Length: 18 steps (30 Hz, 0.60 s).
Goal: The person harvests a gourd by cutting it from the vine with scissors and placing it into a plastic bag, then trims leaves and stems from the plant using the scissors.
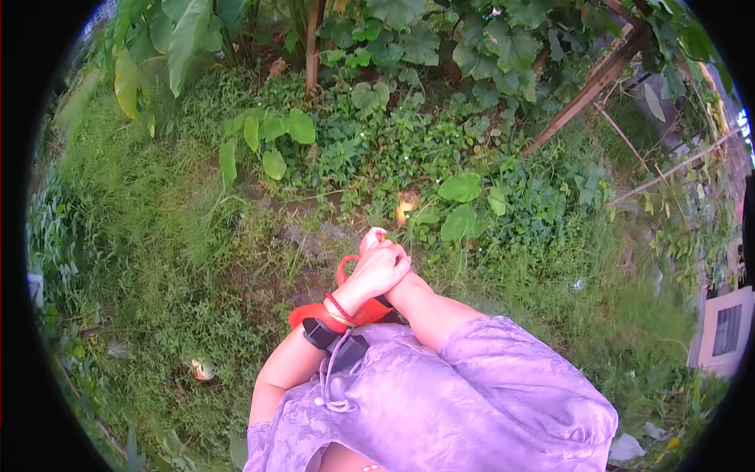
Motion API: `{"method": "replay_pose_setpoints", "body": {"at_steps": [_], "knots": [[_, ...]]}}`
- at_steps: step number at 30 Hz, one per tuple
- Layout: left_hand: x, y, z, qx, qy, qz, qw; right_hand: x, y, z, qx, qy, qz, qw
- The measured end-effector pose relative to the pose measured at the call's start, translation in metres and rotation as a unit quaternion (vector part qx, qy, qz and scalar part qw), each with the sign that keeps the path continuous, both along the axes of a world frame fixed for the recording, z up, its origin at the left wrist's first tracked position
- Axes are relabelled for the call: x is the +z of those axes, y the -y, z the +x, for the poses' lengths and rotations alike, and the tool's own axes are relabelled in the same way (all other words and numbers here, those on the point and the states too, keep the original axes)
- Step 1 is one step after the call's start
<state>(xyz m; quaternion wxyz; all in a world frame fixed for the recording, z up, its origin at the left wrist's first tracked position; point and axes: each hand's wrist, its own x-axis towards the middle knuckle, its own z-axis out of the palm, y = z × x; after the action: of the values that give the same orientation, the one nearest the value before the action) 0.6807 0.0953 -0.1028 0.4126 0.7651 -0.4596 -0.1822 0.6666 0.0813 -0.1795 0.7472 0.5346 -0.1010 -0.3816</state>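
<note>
My two hands are together in front of my body. My left hand [379, 269] lies over the right one, its fingers bent round it. Mostly covered, my right hand [371, 239] shows only its closed fingers at the far end, with a small red bit at their tips. A red plastic-looking loop [341, 270] stands out beside the left hand. More shiny red material [368, 312], perhaps a bag, shows behind my left wrist. That wrist wears a red cord bracelet [339, 307] and a black band [318, 333].
Weeds and grass [157, 259] surround me. Ahead lies a yellowish fruit-like thing [405, 209], near broad-leaved plants [461, 206]. Vines [503, 47] hang over a slanting wooden post [582, 102]. A whitish object [202, 370] lies in the weeds at left; a pale panel [725, 330] stands at right.
</note>
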Motion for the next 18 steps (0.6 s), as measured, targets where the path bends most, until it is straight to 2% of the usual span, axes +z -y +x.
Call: {"method": "replay_pose_setpoints", "body": {"at_steps": [2,3,4,5,7,8,9,11,13,15,18], "knots": [[0.015,0.01,-0.009,-0.011,-0.036,0.036,0.999,-0.018,0.027,0.003,-0.021,0.025,-0.1,0.994],[0.027,0.014,-0.014,-0.041,-0.091,0.018,0.995,-0.052,0.062,-0.001,0.098,-0.033,0.186,0.977],[0.032,0.019,-0.017,-0.072,-0.142,0.002,0.987,-0.065,0.073,-0.002,0.154,-0.043,0.334,0.929],[0.031,0.026,-0.017,-0.074,-0.142,0.008,0.987,-0.071,0.083,-0.002,0.203,-0.077,0.462,0.86],[0.033,0.048,-0.014,-0.103,-0.11,0.029,0.988,-0.075,0.096,-0.006,0.2,0.07,0.432,0.877],[0.022,0.059,-0.01,-0.059,-0.087,0.03,0.994,-0.074,0.102,-0.013,0.197,0.142,0.41,0.879],[0.002,0.07,-0.007,-0.063,-0.078,0.023,0.995,-0.071,0.111,-0.017,0.195,0.215,0.382,0.877],[-0.032,0.092,-0.002,0.027,-0.014,0.025,0.999,-0.059,0.131,-0.015,0.191,0.363,0.316,0.855],[0.001,0.113,-0.004,-0.051,-0.058,0.053,0.996,-0.055,0.155,-0.013,0.169,0.378,0.313,0.855],[0.017,0.135,-0.006,-0.118,-0.119,0.023,0.986,-0.059,0.177,-0.01,0.138,0.355,0.332,0.863],[0.009,0.167,0.0,-0.078,-0.073,-0.006,0.994,-0.069,0.204,-0.005,0.086,0.3,0.384,0.869]]}}
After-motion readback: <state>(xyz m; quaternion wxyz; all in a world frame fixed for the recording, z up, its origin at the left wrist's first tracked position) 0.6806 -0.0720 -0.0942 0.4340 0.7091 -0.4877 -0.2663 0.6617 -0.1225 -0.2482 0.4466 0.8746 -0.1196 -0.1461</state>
